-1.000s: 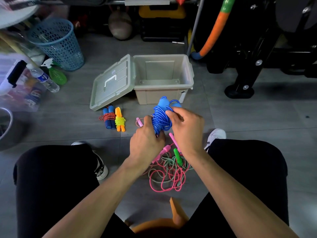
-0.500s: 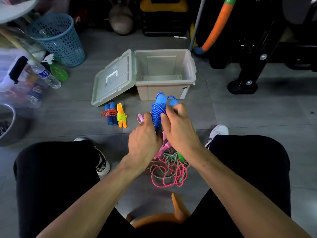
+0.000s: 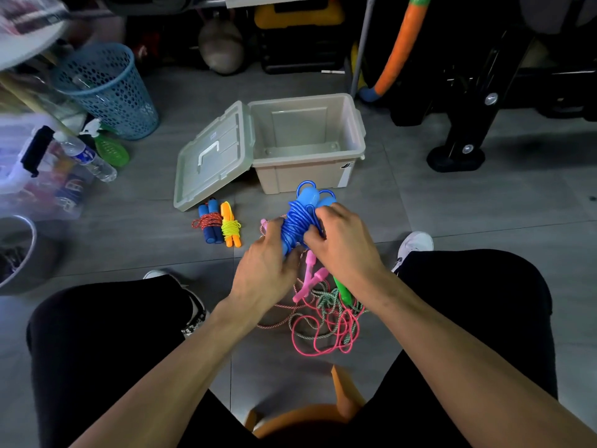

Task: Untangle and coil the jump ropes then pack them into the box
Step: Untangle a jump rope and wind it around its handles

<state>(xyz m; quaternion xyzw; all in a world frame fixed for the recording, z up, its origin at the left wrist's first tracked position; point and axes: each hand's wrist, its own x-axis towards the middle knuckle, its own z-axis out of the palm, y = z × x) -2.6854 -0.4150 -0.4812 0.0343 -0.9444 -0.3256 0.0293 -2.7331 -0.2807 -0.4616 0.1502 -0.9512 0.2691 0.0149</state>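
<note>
Floor: grey tiled floor [image 3: 452, 221], dimly lit, seen from above by a seated person whose black-clad legs frame the lower part of the view; an orange stool [image 3: 323, 412] shows between the knees.
Room: cluttered back edge with a blue mesh basket [image 3: 106, 92] at the left, a water bottle [image 3: 87, 158] and a green spray bottle [image 3: 106, 147] lying near it, an orange foam tube [image 3: 397, 46] leaning at the upper right, and black equipment feet [image 3: 458, 155] on the right.
Box: beige plastic box [image 3: 352, 124] stands open on the floor ahead of the hands, nothing visible inside; its lid [image 3: 213, 160] leans against the left wall of the box.
Coiled ropes: a rope with dark blue handles [image 3: 210, 224] and a rope with orange handles [image 3: 231, 226] lie side by side just in front of the lid, each already wound.
Blue rope: blue jump rope [image 3: 298, 218] is bundled around its light blue handles and held in the air in front of the box.
Left hand: left hand [image 3: 265, 263] grips the lower end of the blue bundle, fingers curled round it.
Right hand: right hand [image 3: 342, 240] closes on the bundle's right side, fingertips pinching the wound cord.
Tangle: pink rope [image 3: 323, 344] and green-white rope [image 3: 310, 328] lie knotted together on the floor under the hands, with pink handles [image 3: 310, 279] and a green handle [image 3: 342, 289] on top.
</note>
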